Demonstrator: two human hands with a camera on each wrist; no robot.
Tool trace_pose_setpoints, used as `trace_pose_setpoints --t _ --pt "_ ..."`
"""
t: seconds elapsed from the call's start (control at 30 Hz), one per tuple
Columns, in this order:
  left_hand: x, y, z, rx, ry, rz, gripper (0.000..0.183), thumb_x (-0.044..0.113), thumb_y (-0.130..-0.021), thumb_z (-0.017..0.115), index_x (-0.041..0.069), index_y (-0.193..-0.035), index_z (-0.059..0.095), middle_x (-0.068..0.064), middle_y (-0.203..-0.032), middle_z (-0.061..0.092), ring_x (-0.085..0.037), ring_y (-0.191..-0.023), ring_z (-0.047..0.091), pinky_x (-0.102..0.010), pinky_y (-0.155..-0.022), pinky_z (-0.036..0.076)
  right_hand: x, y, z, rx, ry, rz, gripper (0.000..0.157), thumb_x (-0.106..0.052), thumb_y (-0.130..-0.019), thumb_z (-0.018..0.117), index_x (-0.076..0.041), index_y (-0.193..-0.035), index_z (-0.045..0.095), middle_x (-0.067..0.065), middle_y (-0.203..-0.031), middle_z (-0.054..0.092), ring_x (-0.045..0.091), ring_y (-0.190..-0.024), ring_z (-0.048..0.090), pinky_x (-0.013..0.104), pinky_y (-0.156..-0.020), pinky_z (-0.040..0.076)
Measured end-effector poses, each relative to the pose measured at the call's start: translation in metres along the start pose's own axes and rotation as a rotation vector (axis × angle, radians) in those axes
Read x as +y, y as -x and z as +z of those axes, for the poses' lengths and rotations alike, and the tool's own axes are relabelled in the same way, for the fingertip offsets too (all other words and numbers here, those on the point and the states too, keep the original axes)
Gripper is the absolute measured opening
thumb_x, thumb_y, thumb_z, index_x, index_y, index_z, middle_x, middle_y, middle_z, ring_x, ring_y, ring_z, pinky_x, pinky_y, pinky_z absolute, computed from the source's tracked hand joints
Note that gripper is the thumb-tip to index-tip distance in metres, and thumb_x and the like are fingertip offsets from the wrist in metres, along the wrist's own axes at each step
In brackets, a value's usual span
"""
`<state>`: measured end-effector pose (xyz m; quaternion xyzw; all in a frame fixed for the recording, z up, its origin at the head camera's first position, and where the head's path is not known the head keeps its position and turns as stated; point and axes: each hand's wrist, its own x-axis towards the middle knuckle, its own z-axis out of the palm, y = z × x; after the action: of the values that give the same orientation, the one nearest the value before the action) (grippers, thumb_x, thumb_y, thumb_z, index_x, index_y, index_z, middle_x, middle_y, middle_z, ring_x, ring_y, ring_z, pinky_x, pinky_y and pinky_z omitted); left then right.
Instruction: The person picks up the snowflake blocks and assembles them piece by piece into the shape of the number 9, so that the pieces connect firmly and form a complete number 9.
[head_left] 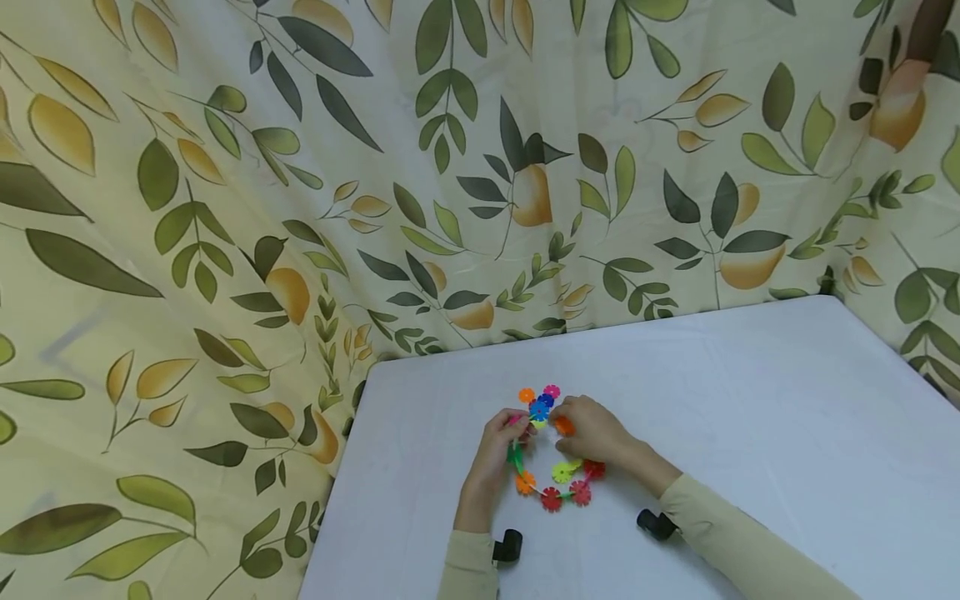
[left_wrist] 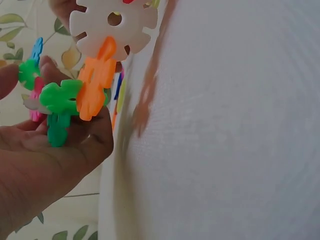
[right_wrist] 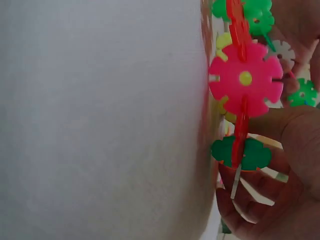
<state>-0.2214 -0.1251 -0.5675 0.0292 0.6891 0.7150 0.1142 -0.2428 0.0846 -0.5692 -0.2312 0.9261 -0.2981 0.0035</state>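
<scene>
A looped chain of slotted plastic snowflake discs (head_left: 551, 499) in red, orange, green, white and other colours hangs between my hands, low over the white table. My left hand (head_left: 491, 454) grips its left part. In the left wrist view, green discs (left_wrist: 60, 95) and an orange disc (left_wrist: 95, 87) lie across the palm, with a white disc (left_wrist: 90, 25) beyond. My right hand (head_left: 600, 429) holds the right side, its fingers curled near an orange disc (head_left: 564, 426). A pink disc (right_wrist: 227, 82) and a dark green disc (right_wrist: 257, 154) show before that hand; its fingertips are partly hidden.
Behind the hands lie an orange disc (head_left: 527, 395), a pink disc (head_left: 552, 391) and a dark blue disc (head_left: 547, 401); whether they join the chain I cannot tell. The white table (head_left: 750, 417) ends at a leaf-patterned curtain (head_left: 480, 208). Black wrist cameras (head_left: 507, 546) sit on both sleeves.
</scene>
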Motion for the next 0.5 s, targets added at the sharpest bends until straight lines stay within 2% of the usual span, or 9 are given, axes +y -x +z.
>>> trace_pose_setpoints --t 0.13,0.27,0.37,0.5 --pt "0.0003 -0.0008 0.0007 -0.006 0.0 -0.005 0.031 0.027 -0.106 0.06 0.003 -0.124 0.067 -0.005 -0.089 0.063 -0.019 -0.079 0.056 -0.026 -0.078 0.05 -0.0048 -0.0007 -0.0055 -0.045 0.038 0.041 0.025 -0.018 -0.081 0.09 -0.01 -0.101 0.078 0.0 -0.095 0.067 0.021 -0.09 0.062 0.045 -0.086 0.057" --pt "0.0005 -0.0005 0.0022 0.009 -0.05 -0.001 0.03 0.032 -0.104 0.065 0.007 -0.12 0.07 -0.002 -0.085 0.06 -0.02 -0.077 0.054 -0.026 -0.076 0.048 -0.0072 -0.002 -0.0088 -0.065 -0.001 0.107 0.025 -0.016 -0.081 0.09 -0.011 -0.097 0.073 -0.002 -0.089 0.064 0.018 -0.082 0.059 0.041 -0.08 0.058" --pt "0.0003 -0.0007 0.003 0.018 -0.05 -0.003 0.029 0.032 -0.103 0.067 0.006 -0.115 0.07 -0.001 -0.084 0.061 -0.019 -0.078 0.056 -0.027 -0.075 0.05 -0.0059 -0.002 -0.0085 -0.036 -0.055 0.126 0.024 -0.014 -0.082 0.089 -0.013 -0.096 0.07 -0.004 -0.087 0.065 0.017 -0.078 0.057 0.039 -0.078 0.056" --pt "0.0005 -0.0022 0.0026 0.012 -0.006 -0.016 0.023 0.029 -0.104 0.064 0.007 -0.107 0.067 -0.002 -0.084 0.063 -0.016 -0.072 0.057 -0.026 -0.068 0.052 -0.0031 0.0 -0.0065 0.032 -0.126 0.094 0.019 -0.015 -0.086 0.086 -0.014 -0.099 0.071 -0.003 -0.092 0.069 0.017 -0.081 0.057 0.039 -0.08 0.054"
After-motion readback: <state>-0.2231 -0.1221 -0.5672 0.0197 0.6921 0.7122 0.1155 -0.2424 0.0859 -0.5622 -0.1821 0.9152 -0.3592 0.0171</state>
